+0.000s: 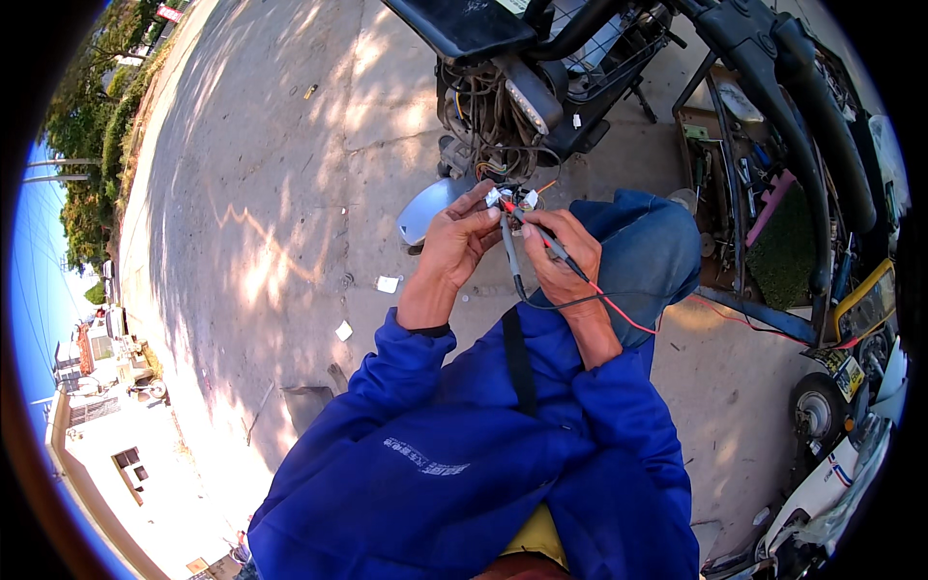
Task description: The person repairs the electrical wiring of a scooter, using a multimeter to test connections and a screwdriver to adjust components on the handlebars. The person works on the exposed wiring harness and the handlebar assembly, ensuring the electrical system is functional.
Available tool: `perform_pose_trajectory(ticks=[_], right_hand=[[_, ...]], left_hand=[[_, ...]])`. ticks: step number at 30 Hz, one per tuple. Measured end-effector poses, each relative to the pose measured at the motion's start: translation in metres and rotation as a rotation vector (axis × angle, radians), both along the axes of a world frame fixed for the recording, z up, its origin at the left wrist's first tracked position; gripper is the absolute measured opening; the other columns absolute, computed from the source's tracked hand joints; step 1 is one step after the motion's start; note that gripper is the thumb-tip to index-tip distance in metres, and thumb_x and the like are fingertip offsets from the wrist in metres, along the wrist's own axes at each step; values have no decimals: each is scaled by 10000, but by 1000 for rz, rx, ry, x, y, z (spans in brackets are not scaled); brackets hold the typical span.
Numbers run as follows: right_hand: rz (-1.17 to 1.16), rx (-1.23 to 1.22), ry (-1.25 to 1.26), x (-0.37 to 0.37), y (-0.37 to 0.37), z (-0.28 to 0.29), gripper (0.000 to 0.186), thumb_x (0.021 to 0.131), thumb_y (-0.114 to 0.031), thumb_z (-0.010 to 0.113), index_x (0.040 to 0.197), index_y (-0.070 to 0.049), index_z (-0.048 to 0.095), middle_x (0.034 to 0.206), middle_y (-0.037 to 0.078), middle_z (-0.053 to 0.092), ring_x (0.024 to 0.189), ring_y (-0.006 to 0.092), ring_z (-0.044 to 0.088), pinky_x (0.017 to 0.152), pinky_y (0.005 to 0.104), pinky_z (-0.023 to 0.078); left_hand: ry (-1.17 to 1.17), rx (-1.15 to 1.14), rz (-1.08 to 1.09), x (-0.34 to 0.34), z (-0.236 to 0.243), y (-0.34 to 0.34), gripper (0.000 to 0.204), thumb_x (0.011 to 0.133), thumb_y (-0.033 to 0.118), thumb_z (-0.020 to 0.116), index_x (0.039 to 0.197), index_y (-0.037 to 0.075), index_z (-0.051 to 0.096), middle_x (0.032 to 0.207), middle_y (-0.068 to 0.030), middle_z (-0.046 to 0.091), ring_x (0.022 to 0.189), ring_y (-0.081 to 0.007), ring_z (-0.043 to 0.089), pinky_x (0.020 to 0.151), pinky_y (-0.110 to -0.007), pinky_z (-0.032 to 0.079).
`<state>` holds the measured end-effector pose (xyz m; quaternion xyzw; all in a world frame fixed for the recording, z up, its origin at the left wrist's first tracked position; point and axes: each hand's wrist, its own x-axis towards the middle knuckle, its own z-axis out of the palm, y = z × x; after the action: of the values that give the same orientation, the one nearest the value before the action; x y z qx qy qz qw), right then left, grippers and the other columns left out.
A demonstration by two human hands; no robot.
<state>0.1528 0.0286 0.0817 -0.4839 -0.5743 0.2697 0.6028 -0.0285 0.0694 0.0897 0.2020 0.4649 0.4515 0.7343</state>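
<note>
My left hand (pixel 456 242) is closed around white wire connectors (pixel 493 197) at the end of a wiring bundle. A grey test probe (pixel 510 249) with a black lead rises to the connectors beside my left fingertips. My right hand (pixel 561 253) grips a second probe (pixel 543 238), red-tipped with a red lead, angled up to the same connectors; the exact contact points are too small to tell. Loose dark cables (pixel 501 130) hang above my hands from a black two-wheeler (pixel 488 29). A silver oval panel (pixel 423 208) lies beside my left hand.
My blue-trousered knee (pixel 648 251) is at right. Beyond it are a cart of tools (pixel 744 184) and black bent tubing (pixel 788 116). A white scooter (pixel 812 493) stands at lower right. Small scraps (pixel 387 284) lie on the concrete. A white building (pixel 106 454) is at far left.
</note>
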Motion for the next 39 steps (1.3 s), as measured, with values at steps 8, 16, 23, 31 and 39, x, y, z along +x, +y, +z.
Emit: perform_pose_trajectory(ticks=[8,16,23,31,39], right_hand=[[23,-23,11,-4,0,1,139,884,-18,771,1022,-11,752,914,142,729,782,285,735,694,349,574],[-10,-9,17,-1,2,-1,150,900,-9,757,1049,1,749,910,130,718,778,240,715,679,327,554],[52,52,117,-2,-2,-14,161,920,-53,736,1072,-7,709,959,155,686,808,354,691,680,414,540],[70,77,127,-2,-1,-25,177,960,-72,703,1129,-16,697,978,141,679,839,343,685,690,425,518],[124,38,111,-5,1,-31,172,979,-73,679,1145,-29,674,1016,147,662,854,364,676,705,440,517]], left_hand=[[16,3,-1,-2,3,-2,564,983,-27,660,1519,-26,484,1109,-59,697,1025,-190,731,898,-339,607],[55,-7,-58,-2,-7,7,540,996,-4,645,1520,36,520,1238,-93,715,1050,-220,733,948,-378,599],[28,11,4,-18,-33,3,594,968,-83,568,1545,35,498,1293,-162,694,1132,-257,719,983,-385,610],[51,-40,53,-9,-32,8,608,962,-116,552,1546,45,497,1283,-183,692,1121,-270,721,987,-395,610],[74,7,6,-18,-38,10,604,976,-103,538,1562,30,477,1375,-179,643,1185,-289,692,1015,-418,598]])
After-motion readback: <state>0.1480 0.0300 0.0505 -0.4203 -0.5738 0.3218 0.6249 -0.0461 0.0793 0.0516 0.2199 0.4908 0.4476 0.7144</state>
